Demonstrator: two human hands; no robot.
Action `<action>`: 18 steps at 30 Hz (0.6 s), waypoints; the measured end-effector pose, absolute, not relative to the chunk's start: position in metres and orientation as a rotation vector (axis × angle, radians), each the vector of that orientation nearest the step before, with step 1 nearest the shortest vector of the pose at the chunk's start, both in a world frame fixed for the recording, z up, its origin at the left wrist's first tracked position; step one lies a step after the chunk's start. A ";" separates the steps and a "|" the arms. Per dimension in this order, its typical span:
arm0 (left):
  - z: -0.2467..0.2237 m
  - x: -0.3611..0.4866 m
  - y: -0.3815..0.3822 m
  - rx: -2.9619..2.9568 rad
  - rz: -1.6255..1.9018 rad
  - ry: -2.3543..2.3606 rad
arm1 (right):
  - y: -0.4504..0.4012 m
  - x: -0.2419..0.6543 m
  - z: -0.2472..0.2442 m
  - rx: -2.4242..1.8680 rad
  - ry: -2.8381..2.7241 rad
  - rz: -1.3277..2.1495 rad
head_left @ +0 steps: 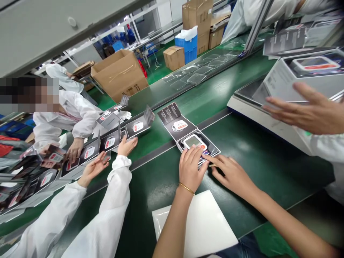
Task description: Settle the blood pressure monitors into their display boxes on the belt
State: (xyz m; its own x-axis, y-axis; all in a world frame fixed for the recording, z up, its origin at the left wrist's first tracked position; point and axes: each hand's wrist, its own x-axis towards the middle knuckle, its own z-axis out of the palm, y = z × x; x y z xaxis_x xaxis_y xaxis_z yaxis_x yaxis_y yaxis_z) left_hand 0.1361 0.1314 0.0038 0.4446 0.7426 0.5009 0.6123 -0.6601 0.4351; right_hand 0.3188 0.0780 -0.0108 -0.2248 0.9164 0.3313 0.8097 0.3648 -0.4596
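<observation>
Right here the left hand [190, 171] has its fingers curled down on the near edge of a white blood pressure monitor [194, 142], seated in an open black box [177, 122] on the green conveyor belt [258, 179]. Right hand [231, 175], fingers stretched out, touches the box's near corner. Off left, a co-worker's white sleeve [118, 182] beside more boxes [137, 127].

1. BP monitor [194, 142]: smooth glossy wht plastic.
2. Open box insert [177, 125]: glossy blk printed card.
3. Conveyor belt [268, 172]: smooth green, semi-gloss, rubbery look.
4. Wht sheet [199, 225]: smooth, slight sheen.
5. Carton [119, 75]: matt brown corrugated cardbd.
6. Co-worker's sleeve [113, 193]: matt wht cloth.
7. Bracelet [186, 189]: shiny gold-colored metal.
8. Clear trays [188, 73]: thin glossy plastic.
</observation>
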 end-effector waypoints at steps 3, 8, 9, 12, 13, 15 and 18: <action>0.005 0.132 0.130 2.489 0.996 1.199 | 0.076 0.313 -0.008 -1.608 -2.019 0.302; 0.007 0.114 0.125 2.491 0.963 1.241 | 0.063 0.296 -0.002 -1.484 -2.052 0.376; 0.008 0.109 0.123 2.494 0.951 1.260 | 0.061 0.292 -0.002 -1.477 -2.101 0.387; 0.014 0.087 0.115 2.504 0.930 1.357 | 0.056 0.286 -0.002 -1.552 -2.007 0.480; 0.017 0.076 0.111 2.505 0.934 1.396 | 0.053 0.287 -0.002 -1.568 -1.909 0.526; 0.022 0.051 0.101 2.502 0.937 1.476 | 0.045 0.294 -0.002 -1.565 -1.744 0.601; 0.023 0.005 0.084 2.507 0.942 1.598 | 0.026 0.309 -0.008 -1.560 -1.692 0.704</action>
